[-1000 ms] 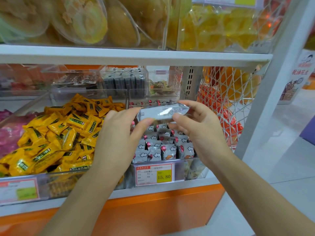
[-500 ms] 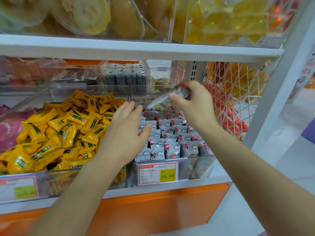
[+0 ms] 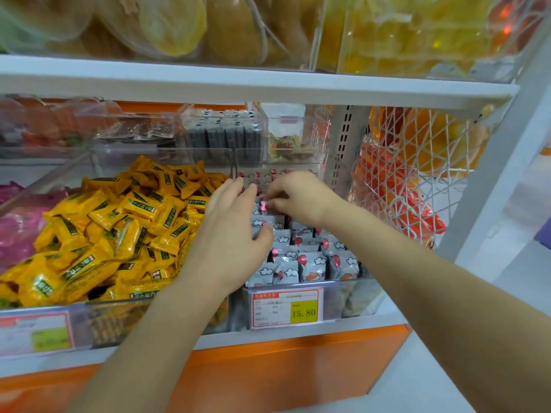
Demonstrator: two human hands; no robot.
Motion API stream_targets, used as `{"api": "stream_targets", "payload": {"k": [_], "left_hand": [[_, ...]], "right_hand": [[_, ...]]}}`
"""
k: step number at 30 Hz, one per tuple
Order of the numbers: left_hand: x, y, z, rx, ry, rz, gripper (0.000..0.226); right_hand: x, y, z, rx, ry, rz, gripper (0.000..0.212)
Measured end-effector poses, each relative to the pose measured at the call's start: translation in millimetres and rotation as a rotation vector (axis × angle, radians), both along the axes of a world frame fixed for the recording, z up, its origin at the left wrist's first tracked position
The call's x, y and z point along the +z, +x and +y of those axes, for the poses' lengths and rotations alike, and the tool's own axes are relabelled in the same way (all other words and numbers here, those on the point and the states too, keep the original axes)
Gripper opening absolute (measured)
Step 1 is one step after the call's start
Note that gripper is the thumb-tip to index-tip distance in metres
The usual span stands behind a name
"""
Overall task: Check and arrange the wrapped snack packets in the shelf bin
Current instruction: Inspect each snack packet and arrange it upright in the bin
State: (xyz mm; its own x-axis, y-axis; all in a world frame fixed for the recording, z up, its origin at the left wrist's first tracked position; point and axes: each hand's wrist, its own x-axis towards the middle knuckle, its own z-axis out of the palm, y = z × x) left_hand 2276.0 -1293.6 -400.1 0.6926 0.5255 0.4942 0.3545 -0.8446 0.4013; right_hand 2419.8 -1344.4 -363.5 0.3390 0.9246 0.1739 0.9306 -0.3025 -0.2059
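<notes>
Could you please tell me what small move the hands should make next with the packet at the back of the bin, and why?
Probably the right hand should push the grey packet down into its row and let go. It pinches the packet's top near the back of the bin, the left hand lies flat on the neighbouring packets, and the front rows stand upright.

Retail snack shop: clear shelf bins (image 3: 354,296) of wrapped snack packets (image 3: 310,266), white shelving (image 3: 238,84), and a price tag (image 3: 287,308) reading 15.80
</notes>
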Motion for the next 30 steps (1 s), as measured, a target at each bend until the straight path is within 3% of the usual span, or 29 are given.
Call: {"api": "stream_targets", "payload": {"k": [4,8,11,16,18,20,25,30], "left_hand": [[0,0,0,0.000,-0.011,-0.008,0.064],[0,1,0,-0.007,-0.016,-0.012,0.065],[0,0,0,-0.009,-0.025,-0.015,0.065],[0,1,0,-0.005,-0.030,-0.021,0.065],[0,1,0,-0.005,-0.036,-0.022,0.065],[0,0,0,-0.005,-0.038,-0.022,0.066],[2,0,-1,-0.004,-0.048,-0.023,0.065],[4,-2,-2,-0.015,-0.081,-0.019,0.065]], "right_hand": [[1,3,0,0.017,-0.067,-0.054,0.031],[7,11,4,-0.028,0.136,0.112,0.030],[9,19,13,-0.089,0.204,0.088,0.028],[4,22,28,-0.082,-0.064,-0.103,0.012],[2,20,29,-0.083,-0.060,-0.155,0.008],[2,19,27,-0.071,0.012,-0.144,0.008],[16,13,11,-0.051,0.369,0.189,0.011],[21,4,-14,-0.154,0.658,0.222,0.010]]}}
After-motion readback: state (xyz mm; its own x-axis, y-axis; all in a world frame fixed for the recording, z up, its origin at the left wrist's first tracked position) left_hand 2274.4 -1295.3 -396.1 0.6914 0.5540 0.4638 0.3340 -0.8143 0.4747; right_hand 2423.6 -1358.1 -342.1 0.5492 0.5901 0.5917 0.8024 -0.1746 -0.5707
